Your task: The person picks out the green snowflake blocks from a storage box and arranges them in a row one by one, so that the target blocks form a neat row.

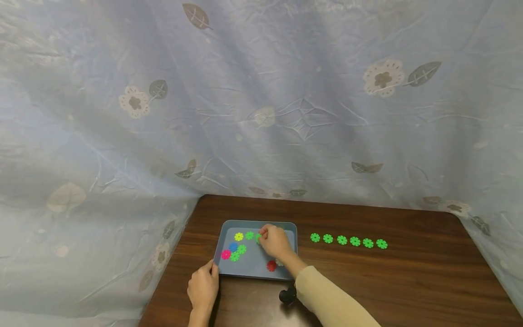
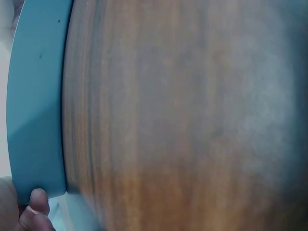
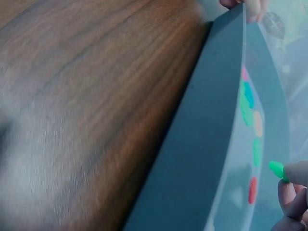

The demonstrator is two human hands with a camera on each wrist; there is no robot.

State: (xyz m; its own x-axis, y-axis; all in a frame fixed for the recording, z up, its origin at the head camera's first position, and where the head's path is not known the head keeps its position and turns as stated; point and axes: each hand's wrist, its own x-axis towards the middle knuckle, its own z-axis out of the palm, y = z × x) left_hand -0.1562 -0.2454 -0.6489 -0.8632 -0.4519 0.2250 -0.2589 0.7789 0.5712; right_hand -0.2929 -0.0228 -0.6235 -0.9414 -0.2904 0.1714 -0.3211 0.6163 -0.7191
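At the near left corner of a grey-blue tray (image 1: 253, 267), my left hand (image 1: 203, 286) grips the rim, and its fingers (image 2: 39, 202) show round the corner in the left wrist view. Over the tray, my right hand (image 1: 275, 243) pinches a green notched plastic disc (image 3: 276, 168) between thumb and finger. Left of that hand lie a yellow disc (image 1: 239, 236), a blue disc (image 1: 233, 246), a pink disc (image 1: 226, 254) and several green discs (image 1: 242, 249). A red disc (image 1: 271, 266) lies near the front wall, beside a whitish disc (image 1: 279, 262) partly hidden by the right wrist.
Several green discs (image 1: 342, 240) form a row on the brown wooden table (image 1: 408, 281), right of the tray. A black rounded object (image 1: 288, 295) shows beside the right sleeve. A patterned curtain (image 1: 265, 118) hangs behind and to the left of the table.
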